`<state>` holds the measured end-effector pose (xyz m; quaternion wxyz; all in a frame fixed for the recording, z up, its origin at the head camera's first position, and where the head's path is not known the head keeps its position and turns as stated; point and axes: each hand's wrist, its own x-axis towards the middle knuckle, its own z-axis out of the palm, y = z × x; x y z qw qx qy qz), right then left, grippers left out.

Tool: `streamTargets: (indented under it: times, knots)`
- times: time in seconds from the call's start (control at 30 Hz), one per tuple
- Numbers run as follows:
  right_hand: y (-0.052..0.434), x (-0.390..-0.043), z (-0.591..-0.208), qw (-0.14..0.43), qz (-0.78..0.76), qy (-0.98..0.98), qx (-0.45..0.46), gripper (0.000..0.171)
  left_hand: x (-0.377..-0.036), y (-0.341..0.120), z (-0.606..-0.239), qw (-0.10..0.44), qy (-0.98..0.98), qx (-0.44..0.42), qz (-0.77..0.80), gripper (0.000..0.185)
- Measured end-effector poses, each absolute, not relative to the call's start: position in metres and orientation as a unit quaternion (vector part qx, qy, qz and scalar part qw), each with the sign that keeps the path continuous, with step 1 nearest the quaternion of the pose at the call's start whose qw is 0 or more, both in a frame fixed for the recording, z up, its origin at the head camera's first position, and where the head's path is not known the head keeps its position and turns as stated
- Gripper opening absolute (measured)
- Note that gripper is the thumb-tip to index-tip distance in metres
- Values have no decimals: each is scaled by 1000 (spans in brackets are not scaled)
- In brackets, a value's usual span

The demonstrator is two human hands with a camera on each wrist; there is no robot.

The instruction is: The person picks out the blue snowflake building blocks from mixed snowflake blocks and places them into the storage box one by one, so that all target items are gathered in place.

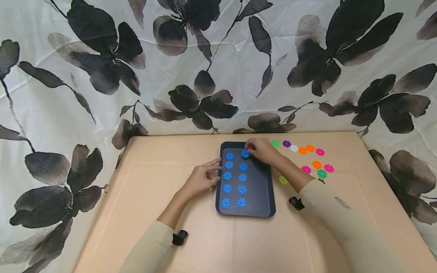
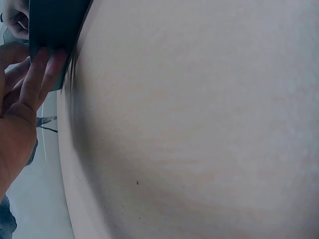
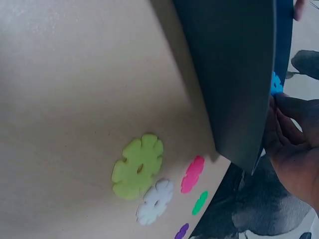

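A dark blue tray lies in the middle of the tan table, holding several blue flower-shaped discs in two columns. My right hand reaches over the tray's far end and pinches a blue disc at the top of the right column; that blue disc peeks past the tray's edge in the right wrist view. My left hand rests at the tray's left rim with straight fingers touching the tray.
Loose discs lie right of the tray: green, purple, white, orange, pink and a yellow-green one, also yellow-green up close. A flower-printed cloth backs the table.
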<state>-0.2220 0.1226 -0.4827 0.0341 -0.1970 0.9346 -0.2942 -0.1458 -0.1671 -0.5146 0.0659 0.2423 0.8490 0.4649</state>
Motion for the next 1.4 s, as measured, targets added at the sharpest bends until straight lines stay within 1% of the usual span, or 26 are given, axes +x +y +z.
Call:
streamTargets:
  times: [0.13,0.27,0.8,1.17,1.4]
  knots:
    - [119,-224,-490,40,-286,937,-198,6,-145,-166,-515,66,848,244,466,39]
    - [119,-224,-496,32,-279,937,-207,6,-145,-165,-517,63,844,248,471,39]
    - [117,-220,-501,27,-269,944,-190,5,-142,-165,-520,59,835,249,487,40]
    - [120,-219,-498,30,-285,939,-189,7,-144,-165,-516,59,840,247,479,40]
    - [122,-214,-490,22,-296,936,-192,10,-145,-167,-517,59,842,242,478,39]
